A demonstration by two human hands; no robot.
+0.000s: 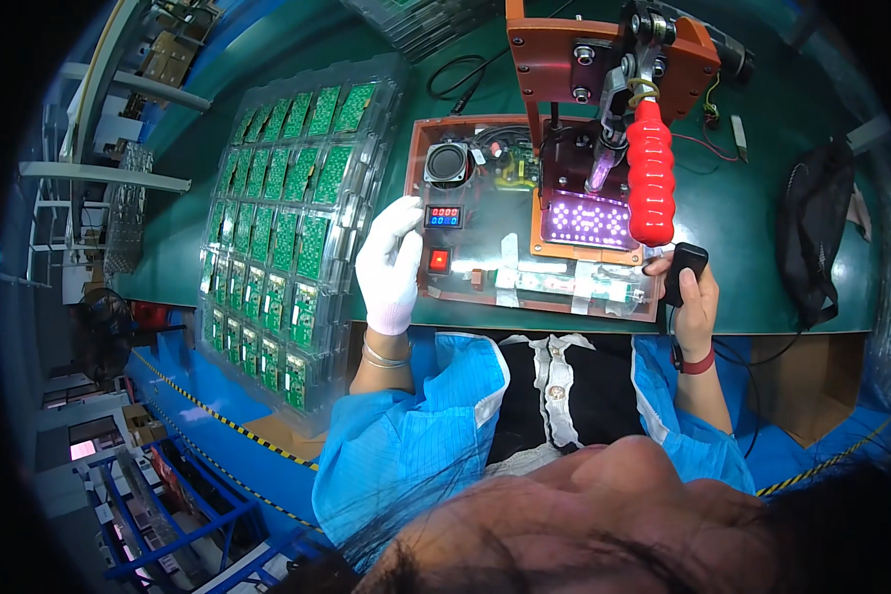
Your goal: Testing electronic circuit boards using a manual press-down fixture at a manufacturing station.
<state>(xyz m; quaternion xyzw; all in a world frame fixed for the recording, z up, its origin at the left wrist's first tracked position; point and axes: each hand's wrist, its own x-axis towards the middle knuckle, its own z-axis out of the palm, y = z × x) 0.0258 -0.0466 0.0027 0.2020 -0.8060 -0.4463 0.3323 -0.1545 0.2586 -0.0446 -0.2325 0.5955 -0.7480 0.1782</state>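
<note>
My left hand [390, 262], in a white glove, is at the left edge of the test fixture [477, 289]. Its fingers are stretched out, the thumb stands apart, and nothing shows in it. Close by are a red-and-blue digital display [444, 217] and a lit red rocker switch [439, 260]. At the fixture's lower right corner, my bare right hand [696, 307] grips a small black handheld device [686, 273] with rounded edges. Above that device hangs the red ribbed handle [650, 173] of a toggle clamp. A panel of glowing purple-white lights [586, 218] shows beneath the clamp.
Left of the fixture, a clear plastic tray [364, 213] holds rows of green circuit boards [285, 238]. A round speaker [447, 164] sits in the fixture. An orange clamp frame [604, 45] rises at its back. A black bag [817, 233] lies on the right of the green table.
</note>
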